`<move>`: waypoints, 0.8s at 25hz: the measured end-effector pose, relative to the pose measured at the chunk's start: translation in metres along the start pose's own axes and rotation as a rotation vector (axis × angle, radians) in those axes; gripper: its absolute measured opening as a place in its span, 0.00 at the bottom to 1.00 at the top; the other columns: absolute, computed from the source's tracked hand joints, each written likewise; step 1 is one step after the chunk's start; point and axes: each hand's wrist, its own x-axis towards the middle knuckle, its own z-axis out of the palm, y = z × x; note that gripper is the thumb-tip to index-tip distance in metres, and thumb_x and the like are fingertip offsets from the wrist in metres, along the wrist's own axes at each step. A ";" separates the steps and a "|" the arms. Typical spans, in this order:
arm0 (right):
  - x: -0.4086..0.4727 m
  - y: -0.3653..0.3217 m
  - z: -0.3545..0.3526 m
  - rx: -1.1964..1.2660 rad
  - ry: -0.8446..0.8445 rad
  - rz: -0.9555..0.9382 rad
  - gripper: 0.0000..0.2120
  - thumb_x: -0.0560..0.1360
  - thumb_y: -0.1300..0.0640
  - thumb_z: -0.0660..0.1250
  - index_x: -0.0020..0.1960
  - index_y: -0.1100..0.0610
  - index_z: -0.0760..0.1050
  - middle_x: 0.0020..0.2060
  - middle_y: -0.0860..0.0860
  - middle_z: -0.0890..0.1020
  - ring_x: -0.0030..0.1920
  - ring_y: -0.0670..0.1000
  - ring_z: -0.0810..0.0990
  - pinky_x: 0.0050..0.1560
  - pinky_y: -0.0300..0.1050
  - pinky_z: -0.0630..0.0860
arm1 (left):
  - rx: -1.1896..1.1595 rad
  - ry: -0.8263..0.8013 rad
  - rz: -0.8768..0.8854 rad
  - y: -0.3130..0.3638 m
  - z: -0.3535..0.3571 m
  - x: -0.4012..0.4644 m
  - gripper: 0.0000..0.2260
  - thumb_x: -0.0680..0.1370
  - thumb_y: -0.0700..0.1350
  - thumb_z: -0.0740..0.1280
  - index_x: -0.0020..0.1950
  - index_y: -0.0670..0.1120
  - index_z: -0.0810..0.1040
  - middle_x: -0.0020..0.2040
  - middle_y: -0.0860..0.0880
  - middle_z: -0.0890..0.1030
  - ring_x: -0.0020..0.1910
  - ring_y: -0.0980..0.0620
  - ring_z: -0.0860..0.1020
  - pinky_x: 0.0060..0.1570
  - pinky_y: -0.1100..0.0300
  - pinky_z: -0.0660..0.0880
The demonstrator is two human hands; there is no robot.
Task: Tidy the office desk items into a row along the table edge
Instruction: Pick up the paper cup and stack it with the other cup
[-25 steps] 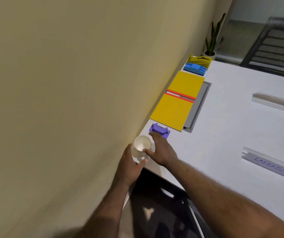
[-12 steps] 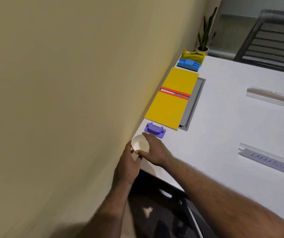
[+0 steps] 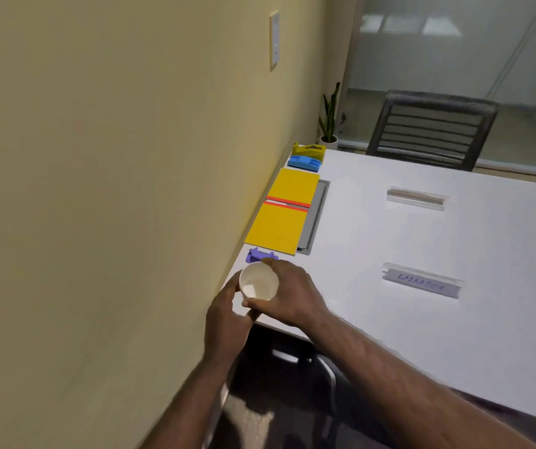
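Both hands hold a white paper cup (image 3: 257, 282) at the near wall-side corner of the white table (image 3: 389, 241). The right hand (image 3: 287, 294) curls round the cup's far and right side, thumb on the near rim; the left hand (image 3: 226, 314) grips its left side from below. Compared with the frame one second earlier, the cup appears higher and closer to the camera, its open mouth tilted toward the viewer, and it now overlaps the purple stapler-like item (image 3: 259, 255) lying just beyond it.

Beyond the cup along the wall edge lie, in order, the purple item, two yellow pads (image 3: 284, 210) with red edges meeting, a blue holder (image 3: 304, 163) and a yellow tape dispenser (image 3: 309, 150). A grey tray (image 3: 315, 212) sits partly under the pads.

To the right of the cup, well apart, a clear name holder (image 3: 422, 281) bears handwriting that reads "LABRADOR"; a second clear holder (image 3: 415, 198) farther off shows no legible text.
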 end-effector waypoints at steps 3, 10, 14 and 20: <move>-0.052 -0.026 -0.033 -0.045 0.151 -0.008 0.38 0.61 0.36 0.75 0.67 0.45 0.70 0.63 0.42 0.77 0.61 0.46 0.75 0.60 0.43 0.72 | -0.063 -0.007 0.113 0.041 -0.019 -0.033 0.28 0.68 0.45 0.75 0.67 0.49 0.75 0.60 0.48 0.81 0.57 0.47 0.79 0.55 0.47 0.78; -0.172 -0.039 -0.101 -0.104 0.469 0.048 0.36 0.61 0.36 0.74 0.65 0.47 0.73 0.60 0.43 0.80 0.57 0.45 0.78 0.55 0.44 0.76 | -0.123 -0.142 0.487 0.120 -0.010 -0.103 0.29 0.67 0.52 0.74 0.65 0.42 0.74 0.58 0.44 0.81 0.54 0.52 0.76 0.51 0.57 0.74; -0.231 -0.023 -0.145 -0.148 0.618 0.132 0.38 0.60 0.36 0.75 0.66 0.49 0.72 0.61 0.45 0.79 0.58 0.47 0.78 0.56 0.47 0.77 | -0.191 -0.292 0.633 0.165 0.027 -0.128 0.30 0.68 0.58 0.70 0.67 0.48 0.72 0.60 0.50 0.80 0.55 0.61 0.74 0.52 0.60 0.75; -0.321 0.024 -0.209 -0.184 0.812 0.271 0.39 0.60 0.35 0.75 0.67 0.50 0.72 0.61 0.46 0.79 0.57 0.48 0.79 0.54 0.45 0.78 | -0.298 -0.471 0.736 0.238 0.103 -0.192 0.28 0.67 0.55 0.71 0.66 0.52 0.72 0.60 0.61 0.76 0.56 0.61 0.75 0.54 0.61 0.75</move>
